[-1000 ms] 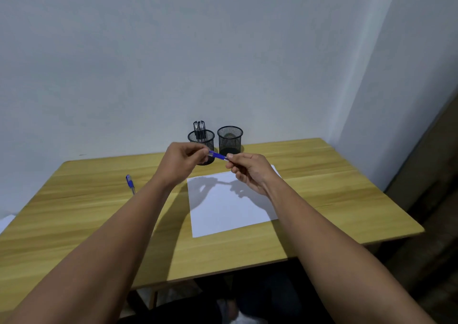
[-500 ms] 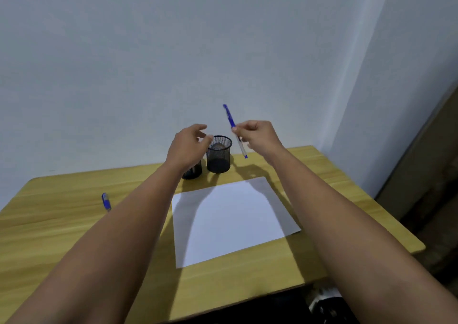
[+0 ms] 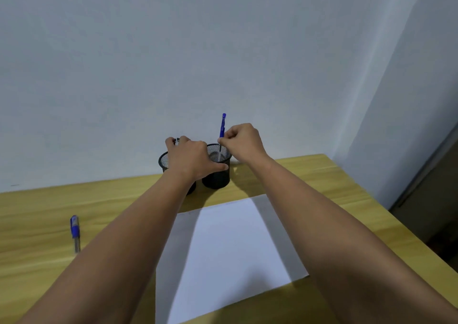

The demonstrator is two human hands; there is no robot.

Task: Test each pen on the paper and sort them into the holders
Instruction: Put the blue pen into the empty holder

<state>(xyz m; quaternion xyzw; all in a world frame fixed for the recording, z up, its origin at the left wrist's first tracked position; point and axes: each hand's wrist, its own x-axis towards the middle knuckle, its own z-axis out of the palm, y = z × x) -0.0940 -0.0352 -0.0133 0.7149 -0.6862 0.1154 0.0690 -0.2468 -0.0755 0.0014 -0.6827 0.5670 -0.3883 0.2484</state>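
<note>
Your right hand [image 3: 244, 141] pinches a blue pen [image 3: 222, 128] between thumb and curled fingers [image 3: 224, 135], holding it nearly upright with its blue cap end up and its clear lower part dipping inside the right holder [image 3: 218, 175]. That holder is a black mesh cup standing at the far side of the bench [image 3: 322, 175], near the wall. Your left hand [image 3: 190, 157] reaches over the left holder [image 3: 164, 161], a matching mesh cup that stands just beside the right one; the hand covers most of it. Its thumb lies against the front wall of the right holder, and its fingers curl at the far rim of the left holder around something small and pale, too blurred to name, so you cannot tell whether they grip it or merely rest there. The paper [image 3: 230, 254] lies flat on the bench between your forearms, nearer you than the holders and apart from them, with shadow from your arms falling across its left and right edges. A second pen [image 3: 75, 232], blue-capped with a clear barrel, lies on the bench well to the left of the paper, its cap end pointing away from you. A pale wall [image 3: 223, 51] rises behind the bench, and a darker floor area [image 3: 433, 212] shows past the bench's right edge.
</note>
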